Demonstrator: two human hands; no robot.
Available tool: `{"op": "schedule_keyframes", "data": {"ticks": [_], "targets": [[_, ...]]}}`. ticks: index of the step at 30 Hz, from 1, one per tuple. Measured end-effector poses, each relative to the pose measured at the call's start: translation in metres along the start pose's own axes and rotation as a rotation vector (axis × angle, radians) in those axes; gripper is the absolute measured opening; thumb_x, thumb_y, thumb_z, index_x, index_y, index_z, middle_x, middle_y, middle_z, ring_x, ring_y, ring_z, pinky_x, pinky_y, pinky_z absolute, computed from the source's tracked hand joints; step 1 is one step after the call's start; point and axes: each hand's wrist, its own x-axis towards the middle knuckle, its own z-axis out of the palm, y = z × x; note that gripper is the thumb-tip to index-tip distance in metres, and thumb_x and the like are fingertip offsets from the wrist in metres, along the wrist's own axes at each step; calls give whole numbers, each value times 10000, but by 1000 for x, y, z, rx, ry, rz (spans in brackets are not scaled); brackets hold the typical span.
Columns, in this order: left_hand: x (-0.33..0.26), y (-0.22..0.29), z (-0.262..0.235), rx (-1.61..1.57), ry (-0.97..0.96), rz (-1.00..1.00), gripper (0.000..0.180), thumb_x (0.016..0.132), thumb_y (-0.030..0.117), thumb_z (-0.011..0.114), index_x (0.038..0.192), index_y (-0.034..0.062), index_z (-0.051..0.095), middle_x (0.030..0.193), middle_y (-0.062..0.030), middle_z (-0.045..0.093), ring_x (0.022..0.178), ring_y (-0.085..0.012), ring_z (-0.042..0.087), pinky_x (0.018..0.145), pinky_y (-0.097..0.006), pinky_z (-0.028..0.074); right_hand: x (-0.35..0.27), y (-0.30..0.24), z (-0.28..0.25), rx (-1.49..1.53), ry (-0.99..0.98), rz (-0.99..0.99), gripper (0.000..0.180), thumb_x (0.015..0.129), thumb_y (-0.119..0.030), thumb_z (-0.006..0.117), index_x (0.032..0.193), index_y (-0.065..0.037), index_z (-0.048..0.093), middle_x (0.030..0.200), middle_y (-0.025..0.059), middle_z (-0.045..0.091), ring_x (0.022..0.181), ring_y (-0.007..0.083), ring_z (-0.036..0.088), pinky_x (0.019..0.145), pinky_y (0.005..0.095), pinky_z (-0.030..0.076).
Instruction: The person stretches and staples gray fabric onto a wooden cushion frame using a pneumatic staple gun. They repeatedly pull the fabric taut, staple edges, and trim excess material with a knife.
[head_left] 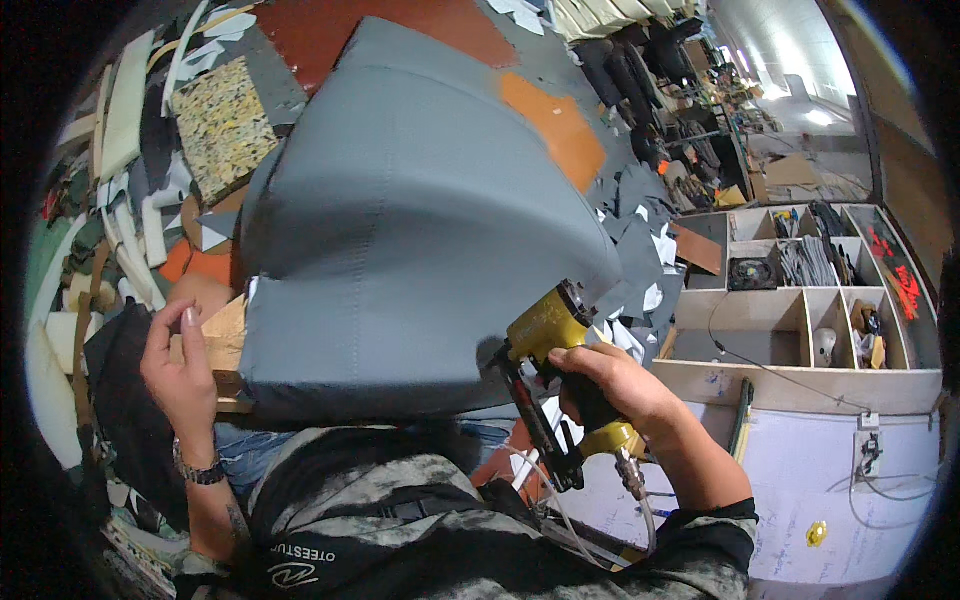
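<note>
In front of me lies a large upholstered piece, its stitched grey cover (pixel 430 230) stretched over a curved, padded body. Bare wooden framing (pixel 226 340) shows at its left end, where the cover's edge stops. Beside that wood is my left hand (pixel 180 365), fingers raised and apart, with nothing seen in them; whether it touches the wood is hard to tell. My right hand (pixel 610 385) is wrapped around the grip of a yellow and black pneumatic staple gun (pixel 550 325), held at the piece's near right edge. An air hose (pixel 648 525) runs from the gun's handle.
Speckled foam (pixel 225 130) and foam strips are heaped at the left. Orange material (pixel 555 125) and grey scraps (pixel 635 225) lie beyond and to the right. A compartmented wooden shelf (pixel 735 375) holds parts at the right, near a wall-mounted socket with cables (pixel 868 450).
</note>
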Motion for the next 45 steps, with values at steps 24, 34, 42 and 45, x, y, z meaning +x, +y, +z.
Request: {"op": "schedule_keyframes", "data": {"ticks": [24,34,42,45], "targets": [[13,28,-5,-72,11,152,96,992,26,627,1035,-40,682,961,-139,715,916,-241,692,868,-340,524,-17,-90,102,-135,-177,-69,440,1001,-422,624,1073,10,667,697,87,673,566,152,616,552,287,471],[16,22,-6,-52,48,170,117,974,79,668,1039,9,736,976,-137,733,890,-282,714,814,-371,567,-17,-121,141,-321,-287,-150,453,1024,-455,613,971,-9,672,729,55,641,621,147,606,581,317,467],[25,38,-20,-26,37,243,94,969,61,657,1015,4,716,1083,-157,717,1055,-331,672,970,-408,506,-7,-131,154,-260,-371,-254,475,1011,-463,649,1051,10,663,762,60,656,630,141,607,591,315,474],[15,63,-48,-190,19,413,85,949,2,623,979,9,703,1115,-180,715,1040,-350,669,952,-438,524,-11,-101,117,-194,-292,-357,475,1000,-475,672,1121,-16,666,767,47,659,648,133,614,588,304,466]]}}
